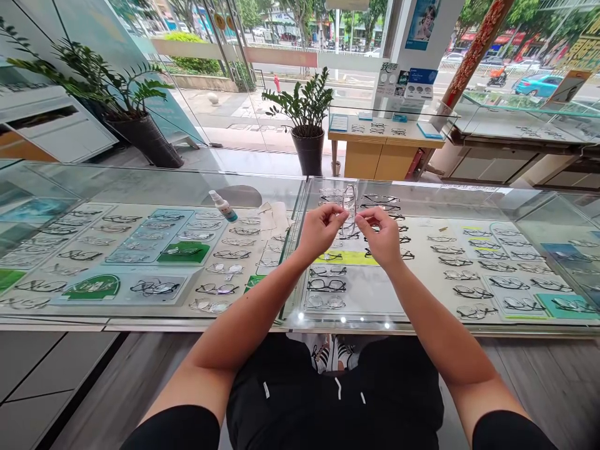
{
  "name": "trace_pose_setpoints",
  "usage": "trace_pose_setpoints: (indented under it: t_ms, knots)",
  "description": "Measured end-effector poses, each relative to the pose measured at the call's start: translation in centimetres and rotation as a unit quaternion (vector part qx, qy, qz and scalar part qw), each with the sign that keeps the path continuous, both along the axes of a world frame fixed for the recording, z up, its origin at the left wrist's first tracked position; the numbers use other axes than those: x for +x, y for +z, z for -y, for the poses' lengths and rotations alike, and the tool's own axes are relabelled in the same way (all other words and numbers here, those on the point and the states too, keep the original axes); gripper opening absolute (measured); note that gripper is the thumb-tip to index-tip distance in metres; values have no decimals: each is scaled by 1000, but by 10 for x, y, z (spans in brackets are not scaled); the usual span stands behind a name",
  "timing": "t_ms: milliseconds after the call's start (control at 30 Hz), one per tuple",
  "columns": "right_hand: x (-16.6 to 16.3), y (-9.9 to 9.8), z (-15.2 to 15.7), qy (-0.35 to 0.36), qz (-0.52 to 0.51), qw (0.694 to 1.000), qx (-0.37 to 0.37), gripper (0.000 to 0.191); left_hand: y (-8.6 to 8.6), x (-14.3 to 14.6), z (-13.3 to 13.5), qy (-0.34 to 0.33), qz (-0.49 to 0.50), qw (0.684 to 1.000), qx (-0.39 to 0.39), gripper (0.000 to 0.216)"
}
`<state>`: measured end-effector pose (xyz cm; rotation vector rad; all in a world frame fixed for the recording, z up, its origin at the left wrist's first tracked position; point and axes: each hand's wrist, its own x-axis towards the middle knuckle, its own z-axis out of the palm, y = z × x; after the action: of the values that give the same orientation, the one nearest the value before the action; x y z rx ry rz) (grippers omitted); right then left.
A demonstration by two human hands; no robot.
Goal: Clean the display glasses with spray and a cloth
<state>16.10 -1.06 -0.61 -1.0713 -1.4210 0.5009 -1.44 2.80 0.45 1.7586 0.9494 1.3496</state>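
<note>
My left hand (321,229) and my right hand (383,236) are raised over a glass display counter (422,194), fingers pinched on a pair of clear-framed glasses (349,209) held upright between them. The left fingers grip its left side, the right fingers its right side. Under the glass lie rows of several spectacle frames (327,285) on trays.
A small spray bottle (223,205) and a folded white cloth (274,217) lie on the counter top to the left of my hands. Potted plants (307,119) stand beyond the counter by the shop window. A wooden display table (384,150) stands at the back.
</note>
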Motion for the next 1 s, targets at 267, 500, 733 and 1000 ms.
trace_pose_setpoints:
  t_ms: [267,500,733,1000]
  knots:
    - [8,4,-3,-13,18,1000,-12,23,0,-7,-5,-5,-70,997,33,26]
    - [49,9,-23,-131,-128,983,13,35,16,-22,-4,-99,-403,899,141,14]
    - [43,-2,-28,-92,-128,987,-12,11,3,-25,-12,-134,-489,857,88,5]
    - [36,-5,-27,-75,-79,994,-12,13,-7,-24,-19,-126,-509,848,74,7]
